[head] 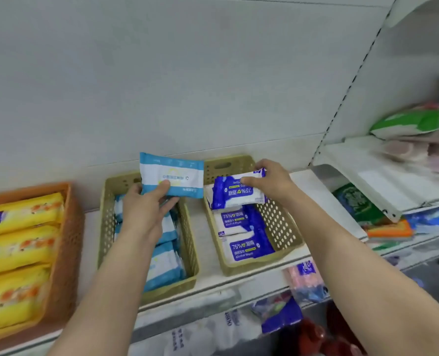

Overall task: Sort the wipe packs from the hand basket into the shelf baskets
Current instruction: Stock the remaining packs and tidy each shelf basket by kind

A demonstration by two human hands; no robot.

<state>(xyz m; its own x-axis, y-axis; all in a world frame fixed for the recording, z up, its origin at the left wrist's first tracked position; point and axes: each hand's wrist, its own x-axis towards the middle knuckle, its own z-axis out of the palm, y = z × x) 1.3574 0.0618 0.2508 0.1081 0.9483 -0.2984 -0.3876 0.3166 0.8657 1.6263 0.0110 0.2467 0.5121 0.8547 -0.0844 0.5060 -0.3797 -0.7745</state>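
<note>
My left hand (142, 209) pinches a light-blue and white wipe pack (173, 176) by its lower edge, holding it upright above the back of the middle beige basket (105, 219). That basket holds several light-blue packs (165, 265). My right hand (269, 182) grips a dark-blue and white 75% alcohol wipe pack (235, 192) over the back of the right beige basket (282, 222). Two more dark-blue packs (241, 249) lie flat in that basket. The hand basket is out of view.
An orange basket (67, 253) with yellow packs (20, 245) stands at the left of the shelf (208, 281). A white tilted shelf (382, 176) with other packaged goods juts out at the right. More packaged goods lie on the lower shelf.
</note>
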